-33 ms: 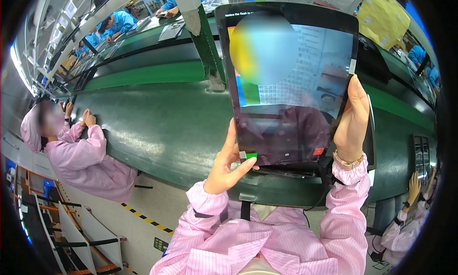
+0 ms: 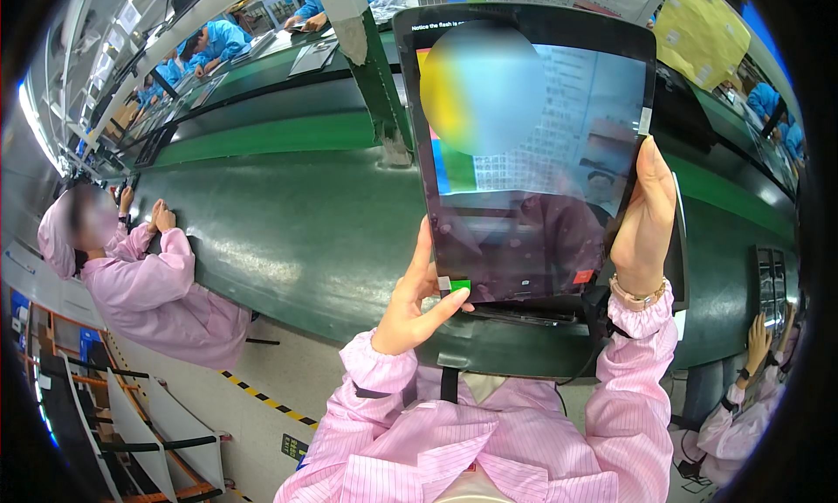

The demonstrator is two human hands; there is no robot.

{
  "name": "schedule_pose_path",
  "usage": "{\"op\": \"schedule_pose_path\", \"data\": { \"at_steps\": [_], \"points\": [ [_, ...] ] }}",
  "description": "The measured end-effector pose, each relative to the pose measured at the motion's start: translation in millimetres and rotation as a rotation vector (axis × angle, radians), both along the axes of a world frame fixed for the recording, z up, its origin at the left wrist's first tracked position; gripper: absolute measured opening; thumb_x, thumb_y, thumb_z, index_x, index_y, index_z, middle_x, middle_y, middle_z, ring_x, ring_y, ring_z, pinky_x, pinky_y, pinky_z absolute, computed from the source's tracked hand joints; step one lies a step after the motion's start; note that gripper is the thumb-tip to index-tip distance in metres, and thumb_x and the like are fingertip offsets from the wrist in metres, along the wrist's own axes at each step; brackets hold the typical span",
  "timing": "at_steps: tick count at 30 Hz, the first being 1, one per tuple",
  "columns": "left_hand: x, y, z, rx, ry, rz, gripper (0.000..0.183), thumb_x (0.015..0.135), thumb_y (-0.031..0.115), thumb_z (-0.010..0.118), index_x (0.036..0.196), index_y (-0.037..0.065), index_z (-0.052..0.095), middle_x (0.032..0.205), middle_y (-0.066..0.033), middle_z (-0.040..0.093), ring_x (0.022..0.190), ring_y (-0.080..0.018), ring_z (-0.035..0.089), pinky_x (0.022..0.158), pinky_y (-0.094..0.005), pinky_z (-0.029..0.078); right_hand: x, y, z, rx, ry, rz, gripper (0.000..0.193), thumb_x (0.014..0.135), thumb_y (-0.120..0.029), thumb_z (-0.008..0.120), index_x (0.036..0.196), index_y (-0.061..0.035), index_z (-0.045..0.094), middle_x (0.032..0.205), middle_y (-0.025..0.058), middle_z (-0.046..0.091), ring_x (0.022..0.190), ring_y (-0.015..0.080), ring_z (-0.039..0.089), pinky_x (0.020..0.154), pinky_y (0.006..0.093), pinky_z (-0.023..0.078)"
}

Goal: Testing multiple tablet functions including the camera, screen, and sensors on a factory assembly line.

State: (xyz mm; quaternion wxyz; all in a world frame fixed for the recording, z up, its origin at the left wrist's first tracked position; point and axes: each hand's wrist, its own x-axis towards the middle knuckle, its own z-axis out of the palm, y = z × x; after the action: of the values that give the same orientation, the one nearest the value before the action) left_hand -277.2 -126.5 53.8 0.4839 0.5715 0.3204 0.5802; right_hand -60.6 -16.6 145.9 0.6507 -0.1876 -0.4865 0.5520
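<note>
A black tablet (image 2: 515, 232) is held upright in front of me above the green bench. Its lit screen shows a camera picture of a colour-blocked printed sheet, with a green square at the lower left and a red one at the lower right. My left hand (image 2: 415, 304) grips the lower left corner, its thumb lying at the green square. Around the right edge my right hand (image 2: 644, 219) is closed, with the thumb pointing up along the frame beside a small pale sticker. The fingers behind the tablet are mostly hidden.
The green bench (image 2: 288, 223) runs left and right, with a green post (image 2: 384, 101) rising from it. A co-worker in pink (image 2: 157, 285) sits at the left; another's hand (image 2: 758, 341) is at the right. A yellow sheet (image 2: 701, 36) hangs beyond. A rack (image 2: 140, 416) stands lower left.
</note>
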Motion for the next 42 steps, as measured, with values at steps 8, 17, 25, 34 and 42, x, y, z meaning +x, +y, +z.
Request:
{"op": "schedule_pose_path", "data": {
  "at_steps": [8,17,25,34,42],
  "points": [
    [-3,-2,2,-0.043,0.014,-0.001,0.087,0.086,-0.005,0.053,0.147,0.014,-0.006,0.132,-0.0139,0.045,0.099,-0.0187,0.056,0.073,-0.0324,0.054,-1,0,-1,-0.023,0.003,0.017,0.030,0.098,-0.026,0.043,0.103,0.0001,0.057,0.099,0.0079,0.064,0.087,0.0126,0.062,0.075,0.0250,0.049],
    [-1,-2,3,-0.056,0.000,0.017,0.087,0.086,-0.005,0.053,0.146,0.013,-0.007,0.123,-0.0135,0.052,0.096,-0.0182,0.057,0.072,-0.0331,0.054,1,1,-2,-0.038,-0.003,0.007,0.031,0.098,-0.028,0.044,0.105,-0.0011,0.057,0.098,0.0061,0.064,0.086,0.0107,0.061,0.074,0.0241,0.049],
    [3,-2,3,-0.044,-0.024,0.028,0.086,0.086,-0.004,0.053,0.146,0.014,-0.006,0.124,-0.0139,0.052,0.097,-0.0186,0.058,0.070,-0.0326,0.055,3,2,-3,-0.037,0.010,0.005,0.031,0.097,-0.027,0.044,0.108,-0.0014,0.057,0.100,0.0056,0.064,0.087,0.0111,0.061,0.075,0.0251,0.049],
    [2,-1,-6,0.046,0.022,0.054,0.081,0.091,0.011,0.053,0.147,0.009,-0.005,0.140,-0.0143,0.036,0.119,-0.0231,0.046,0.094,-0.0339,0.040,5,1,-6,-0.046,-0.001,-0.001,0.031,0.098,-0.027,0.044,0.107,-0.0012,0.057,0.100,0.0058,0.063,0.087,0.0114,0.061,0.075,0.0250,0.048],
    [22,9,-12,-0.099,-0.110,0.082,0.064,0.098,0.038,0.038,0.143,-0.002,0.017,0.143,-0.0121,0.031,0.129,-0.0223,0.036,0.107,-0.0319,0.024,14,-4,-24,-0.046,-0.053,0.021,0.030,0.098,-0.025,0.043,0.107,0.0006,0.056,0.101,0.0068,0.063,0.091,0.0121,0.060,0.080,0.0258,0.047]
  ]
}}
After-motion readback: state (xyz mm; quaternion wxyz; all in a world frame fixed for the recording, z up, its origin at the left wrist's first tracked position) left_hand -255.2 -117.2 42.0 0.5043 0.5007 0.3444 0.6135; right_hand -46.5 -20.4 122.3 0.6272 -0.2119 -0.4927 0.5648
